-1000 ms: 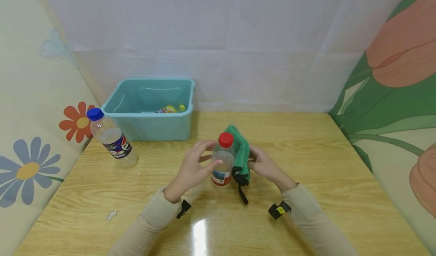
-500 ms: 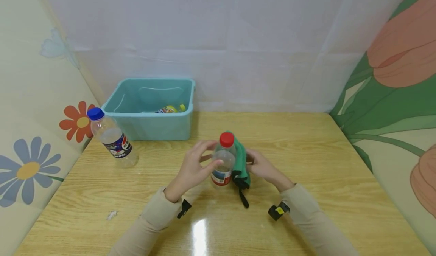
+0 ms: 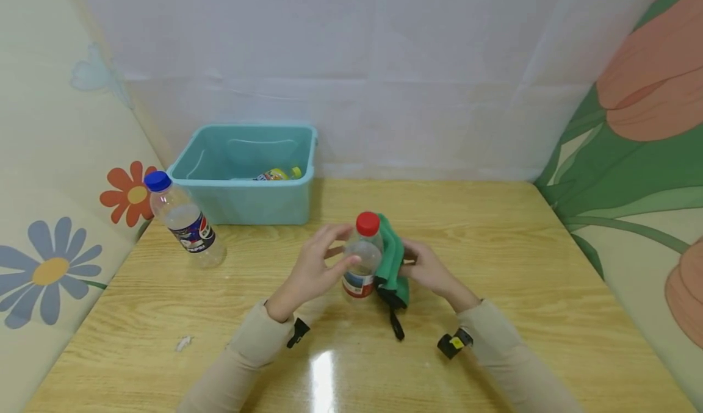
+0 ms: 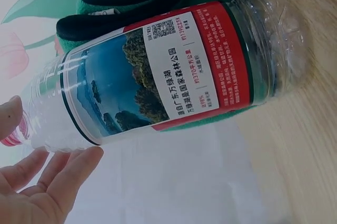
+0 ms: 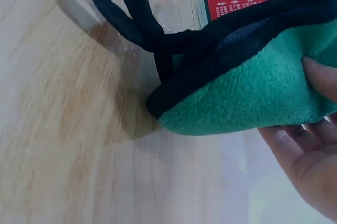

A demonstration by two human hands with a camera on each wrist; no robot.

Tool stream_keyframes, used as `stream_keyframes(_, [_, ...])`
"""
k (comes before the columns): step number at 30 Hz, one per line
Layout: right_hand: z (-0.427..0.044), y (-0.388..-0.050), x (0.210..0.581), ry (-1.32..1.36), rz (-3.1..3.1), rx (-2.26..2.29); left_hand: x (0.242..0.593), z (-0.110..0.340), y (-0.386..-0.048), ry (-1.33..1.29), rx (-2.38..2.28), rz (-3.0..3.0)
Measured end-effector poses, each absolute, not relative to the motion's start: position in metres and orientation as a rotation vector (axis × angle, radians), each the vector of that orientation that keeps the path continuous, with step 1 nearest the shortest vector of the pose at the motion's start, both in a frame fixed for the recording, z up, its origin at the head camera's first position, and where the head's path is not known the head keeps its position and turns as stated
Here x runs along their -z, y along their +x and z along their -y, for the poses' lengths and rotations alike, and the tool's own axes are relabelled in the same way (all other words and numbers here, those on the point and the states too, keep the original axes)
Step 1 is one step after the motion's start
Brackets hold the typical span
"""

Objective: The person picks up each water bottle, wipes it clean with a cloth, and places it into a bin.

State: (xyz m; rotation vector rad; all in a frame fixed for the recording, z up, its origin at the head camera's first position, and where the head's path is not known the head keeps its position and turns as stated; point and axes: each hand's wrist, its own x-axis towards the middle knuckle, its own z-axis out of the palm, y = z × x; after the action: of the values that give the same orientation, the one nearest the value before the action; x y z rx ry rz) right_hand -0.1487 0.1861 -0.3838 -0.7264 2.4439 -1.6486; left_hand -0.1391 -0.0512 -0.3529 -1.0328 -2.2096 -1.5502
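A clear plastic bottle (image 3: 362, 260) with a red cap stands upright near the table's middle. My left hand (image 3: 315, 266) holds its upper part from the left, thumb in front. In the left wrist view, the bottle's label (image 4: 137, 79) shows a lake picture and a red band. My right hand (image 3: 428, 271) pinches a folded green cloth (image 3: 391, 255) with black edging against the bottle's right side. In the right wrist view, the plush cloth (image 5: 247, 89) has a black loop (image 5: 129, 21) hanging from one corner, and my thumb lies on its outer face.
A light-blue bin (image 3: 249, 202) stands at the back left, with a yellow-capped bottle (image 3: 277, 174) lying in it. In front of the bin's left end is a blue-capped Pepsi bottle (image 3: 189, 224). A white scrap or worn patch (image 3: 183, 343) marks the table at front left.
The green cloth has slipped slightly down along the bottle, its loop now nearer to me. My left hand and the bottle have stayed in place.
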Motion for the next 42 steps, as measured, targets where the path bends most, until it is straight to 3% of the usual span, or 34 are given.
stream_keyframes(42, [-0.213,-0.123,0.371,-0.848,-2.662,1.905,0.35,0.063,-0.168,-1.357,1.655,2.262])
